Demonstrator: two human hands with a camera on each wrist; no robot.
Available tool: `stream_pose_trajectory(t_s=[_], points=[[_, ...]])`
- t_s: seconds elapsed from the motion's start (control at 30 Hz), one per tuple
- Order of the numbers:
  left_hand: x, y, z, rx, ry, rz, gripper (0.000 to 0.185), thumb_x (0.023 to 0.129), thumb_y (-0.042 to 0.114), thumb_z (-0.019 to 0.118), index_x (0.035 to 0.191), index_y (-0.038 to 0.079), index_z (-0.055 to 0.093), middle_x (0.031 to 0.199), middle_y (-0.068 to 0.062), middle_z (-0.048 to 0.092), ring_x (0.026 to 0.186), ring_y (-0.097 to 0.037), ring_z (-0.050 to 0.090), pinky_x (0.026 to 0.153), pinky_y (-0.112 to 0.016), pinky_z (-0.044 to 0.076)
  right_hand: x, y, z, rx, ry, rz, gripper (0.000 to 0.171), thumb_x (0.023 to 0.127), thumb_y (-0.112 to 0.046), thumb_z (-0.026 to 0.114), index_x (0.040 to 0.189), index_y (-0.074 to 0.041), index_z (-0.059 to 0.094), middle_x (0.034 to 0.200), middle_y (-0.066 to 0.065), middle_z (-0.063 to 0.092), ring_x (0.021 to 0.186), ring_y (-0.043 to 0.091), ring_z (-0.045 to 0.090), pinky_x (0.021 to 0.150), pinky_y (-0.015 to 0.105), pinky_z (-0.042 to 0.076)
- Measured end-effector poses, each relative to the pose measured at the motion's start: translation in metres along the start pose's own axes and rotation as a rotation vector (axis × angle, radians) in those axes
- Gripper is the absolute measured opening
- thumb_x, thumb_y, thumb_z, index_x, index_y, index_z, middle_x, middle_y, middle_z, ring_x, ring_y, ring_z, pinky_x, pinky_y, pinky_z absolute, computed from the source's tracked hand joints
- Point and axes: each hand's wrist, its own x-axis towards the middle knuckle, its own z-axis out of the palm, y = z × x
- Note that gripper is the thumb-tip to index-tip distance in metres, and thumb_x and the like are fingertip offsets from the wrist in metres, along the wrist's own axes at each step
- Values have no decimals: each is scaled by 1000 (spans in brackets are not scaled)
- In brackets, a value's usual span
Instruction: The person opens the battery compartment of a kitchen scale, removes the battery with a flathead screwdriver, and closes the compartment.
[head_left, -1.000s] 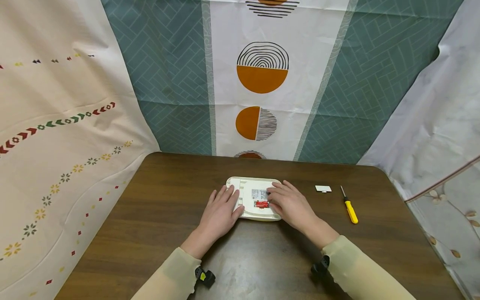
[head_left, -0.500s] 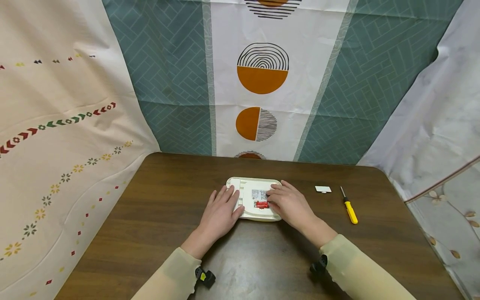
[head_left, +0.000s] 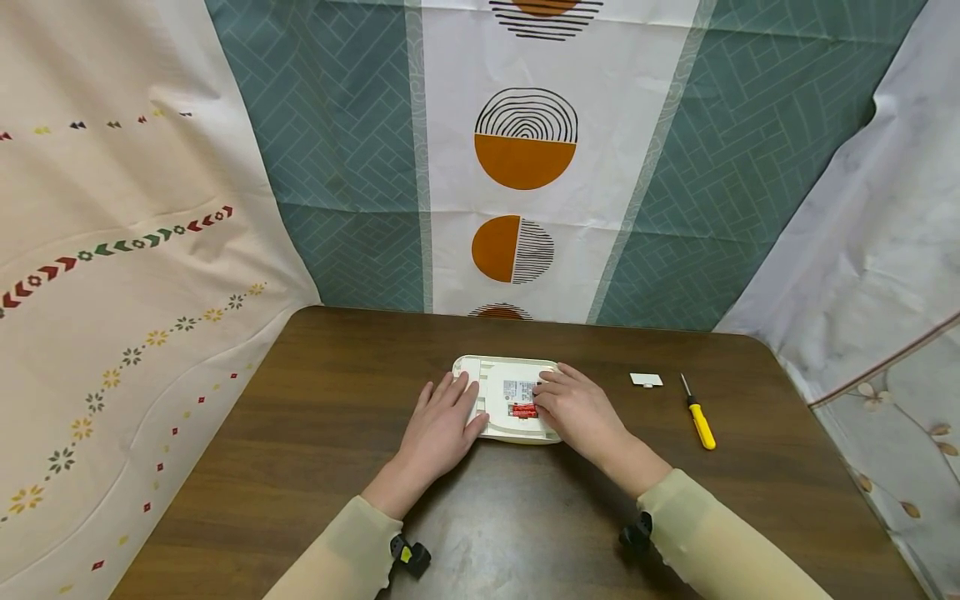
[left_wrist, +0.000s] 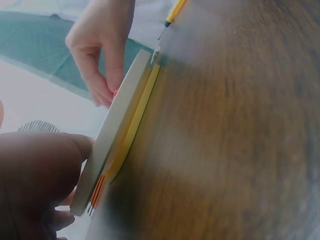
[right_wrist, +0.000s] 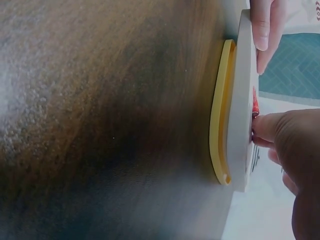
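Leaning in now, both hands at the white plastic device (head_left: pixel 496 398), laid underside up on the table (head_left: pixel 360 367), apparently to bring the red battery (head_left: pixel 522 410) to the top. Spreading the left hand (head_left: pixel 441 422) across the left end, likely to stop any skidding. Over at the right end, bunching the thumb and fingertips of the right hand (head_left: pixel 581 408) up against that battery; pinching or merely pressing, can't tell. Farther right, parked out of the way: a small white tabbed cover (head_left: pixel 647 379), probably from the same device, then a yellow-handled screwdriver (head_left: pixel 702 421), untouched. Down to the low wrist angles, revealing a yellow rim (right_wrist: pixel 216 115) between white shell and table, barely glimpsed from overhead. Back up top, only there showing the printed label (head_left: pixel 517 389) just beyond the battery.
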Motion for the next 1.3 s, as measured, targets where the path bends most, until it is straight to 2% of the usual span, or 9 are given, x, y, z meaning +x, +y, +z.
stream_pose_trajectory(t_s=[0.23,0.47,0.7,1.1,1.3], points=[[-1,-1,1,3,11,8,62,113,48,62,161,9,59,170,-16,48,161,-40,38,130,-65,26,1,-1,2,4,8,-16,12,88,-5,92,98,-7,85,110,9,83,123,31,75,120,52,47],[-1,-1,2,5,50,37,59,112,44,64,158,7,61,166,-18,52,158,-43,42,127,-66,30,0,0,4,-20,34,-33,11,89,-3,89,96,-7,82,106,8,83,119,30,76,118,50,50],[-1,-2,3,8,55,38,59,112,44,65,158,7,61,166,-18,52,158,-42,42,127,-66,30,-2,2,6,-29,74,-50,11,88,-4,89,97,-7,82,106,6,82,116,30,76,115,48,53],[0,-2,4,9,44,34,60,112,45,64,159,8,60,167,-18,51,159,-42,41,128,-66,29,-10,5,-2,-9,88,-10,21,85,-4,93,104,-6,82,109,6,82,118,29,75,114,45,54],[0,-2,4,7,35,29,60,113,45,64,160,8,59,168,-17,50,159,-41,40,128,-65,29,-14,8,-4,5,120,7,20,85,-3,92,102,-5,82,110,7,82,119,31,75,113,45,54]])
